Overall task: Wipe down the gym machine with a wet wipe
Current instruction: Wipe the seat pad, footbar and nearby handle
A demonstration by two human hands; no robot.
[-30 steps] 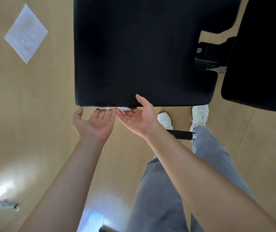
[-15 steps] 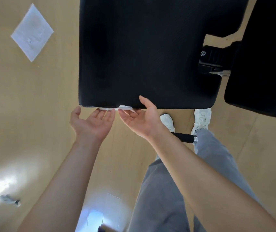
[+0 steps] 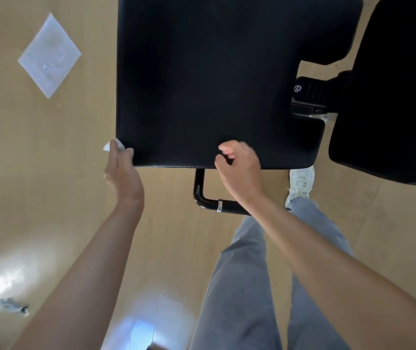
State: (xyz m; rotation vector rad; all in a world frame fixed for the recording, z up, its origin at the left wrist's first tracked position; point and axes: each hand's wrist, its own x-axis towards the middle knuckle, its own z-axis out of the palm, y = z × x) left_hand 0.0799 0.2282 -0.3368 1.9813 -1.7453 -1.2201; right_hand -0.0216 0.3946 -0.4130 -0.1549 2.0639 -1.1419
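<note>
A large black padded seat (image 3: 214, 79) of the gym machine fills the upper middle of the head view. My left hand (image 3: 122, 170) is at the pad's near left corner and holds a crumpled white wet wipe (image 3: 114, 145) against that corner; only the wipe's tip shows above my fingers. My right hand (image 3: 239, 165) is at the pad's near edge, right of centre, fingers loosely curled with nothing in them.
A black metal tube (image 3: 207, 198) bends out from under the pad's near edge. A second black pad (image 3: 389, 97) stands to the right, joined by a black bracket (image 3: 310, 97). A white square sheet (image 3: 50, 55) lies on the wooden floor at left. My legs and a white shoe (image 3: 300, 183) are below.
Both hands were together under the middle of the near edge on the wipe. The left hand has carried the wipe to the left corner; the right hand let go and moved right.
</note>
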